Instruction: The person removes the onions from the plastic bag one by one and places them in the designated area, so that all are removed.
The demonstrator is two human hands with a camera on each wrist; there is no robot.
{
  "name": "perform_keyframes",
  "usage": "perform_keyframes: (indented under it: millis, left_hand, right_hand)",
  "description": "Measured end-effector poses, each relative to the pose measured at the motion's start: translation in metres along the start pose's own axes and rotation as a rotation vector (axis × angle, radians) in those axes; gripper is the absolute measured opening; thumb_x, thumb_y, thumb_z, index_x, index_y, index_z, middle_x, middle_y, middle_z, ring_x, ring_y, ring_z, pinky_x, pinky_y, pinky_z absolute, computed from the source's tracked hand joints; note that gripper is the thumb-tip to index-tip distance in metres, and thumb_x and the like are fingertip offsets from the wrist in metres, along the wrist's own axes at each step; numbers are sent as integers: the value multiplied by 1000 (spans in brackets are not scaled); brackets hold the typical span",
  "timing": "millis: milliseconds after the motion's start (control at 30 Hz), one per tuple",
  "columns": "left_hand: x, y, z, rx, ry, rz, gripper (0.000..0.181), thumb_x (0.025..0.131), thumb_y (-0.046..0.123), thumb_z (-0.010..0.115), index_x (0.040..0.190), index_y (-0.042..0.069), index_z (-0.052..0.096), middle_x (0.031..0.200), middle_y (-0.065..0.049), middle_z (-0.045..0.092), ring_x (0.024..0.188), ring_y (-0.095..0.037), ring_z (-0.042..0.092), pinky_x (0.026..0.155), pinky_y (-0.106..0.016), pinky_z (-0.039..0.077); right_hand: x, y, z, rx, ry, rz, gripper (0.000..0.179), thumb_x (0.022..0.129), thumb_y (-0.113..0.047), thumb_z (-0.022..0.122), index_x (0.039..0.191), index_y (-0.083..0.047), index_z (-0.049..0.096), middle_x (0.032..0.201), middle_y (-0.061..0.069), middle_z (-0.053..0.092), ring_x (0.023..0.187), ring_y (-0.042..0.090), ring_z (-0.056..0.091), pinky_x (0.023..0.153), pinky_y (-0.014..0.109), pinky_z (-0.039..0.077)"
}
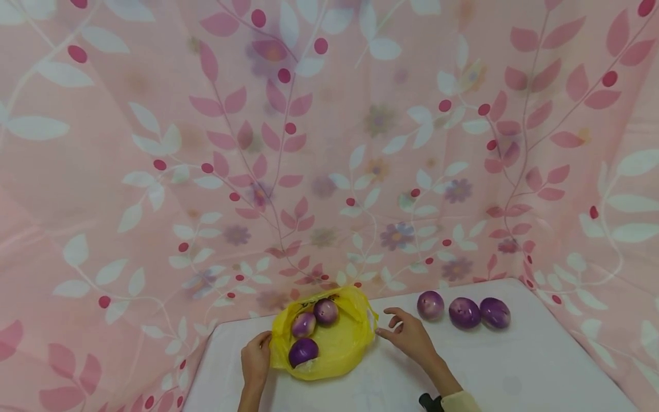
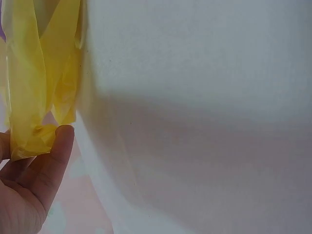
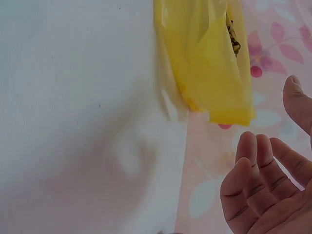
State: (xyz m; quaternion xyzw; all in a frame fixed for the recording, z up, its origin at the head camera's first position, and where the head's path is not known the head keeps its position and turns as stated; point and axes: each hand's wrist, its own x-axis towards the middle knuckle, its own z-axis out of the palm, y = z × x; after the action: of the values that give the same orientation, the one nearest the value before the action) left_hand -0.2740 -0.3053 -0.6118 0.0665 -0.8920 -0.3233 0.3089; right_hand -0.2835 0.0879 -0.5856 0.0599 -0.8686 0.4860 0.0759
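Observation:
A yellow plastic bag (image 1: 342,357) lies on the white-covered table with its mouth spread open. Inside it sit three glossy purple round things that look like red onions (image 1: 304,351), grouped toward its left side. My left hand (image 1: 255,359) pinches the bag's left edge between thumb and fingers; the left wrist view shows the gathered plastic (image 2: 36,139) in its grip. At the bag's right side my right hand (image 1: 412,339) holds nothing. Its fingers are loosely bent and spread, and the right wrist view has them just short of the bag's edge (image 3: 229,117).
Three more purple onions (image 1: 465,313) stand in a row on the table (image 1: 515,372) to the right, beyond my right hand. Behind the table hangs a pink curtain (image 1: 329,171) patterned with leaves and flowers. A black strap (image 1: 430,402) circles my right wrist.

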Motion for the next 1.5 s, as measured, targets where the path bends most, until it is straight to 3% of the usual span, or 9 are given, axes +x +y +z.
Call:
perform_keyframes:
  millis: [467, 867, 1100, 1500]
  left_hand:
    - [0, -4, 3, -9, 53, 53, 10, 84, -7, 71, 91, -1, 77, 86, -15, 74, 81, -35, 71, 70, -50, 56]
    - [0, -4, 4, -11, 14, 21, 11, 86, -7, 69, 93, -2, 76, 88, -16, 74, 85, -36, 71, 72, -50, 56]
    - [-1, -6, 4, -9, 10, 15, 11, 87, -6, 69, 94, -2, 77, 90, -17, 74, 86, -37, 71, 72, -51, 56]
    - [0, -3, 3, -4, 25, 20, 10, 86, -5, 71, 92, 0, 77, 88, -15, 74, 84, -36, 71, 72, -51, 56]
  right_hand:
    - [1, -12, 22, 51, -70, -80, 60, 76, -43, 83, 122, -10, 65, 82, -5, 58, 66, 9, 56, 53, 24, 48]
    - [-4, -18, 40, 101, -110, -85, 59, 78, -45, 82, 123, -10, 64, 83, 0, 59, 65, 10, 55, 51, 24, 48]
    - [-6, -23, 51, 109, -135, -90, 53, 78, -44, 82, 119, -16, 64, 83, -1, 58, 64, 10, 54, 52, 24, 47]
    - [-8, -38, 73, 129, -177, -107, 53, 79, -45, 81, 119, -14, 66, 83, 0, 60, 61, 8, 52, 52, 23, 46]
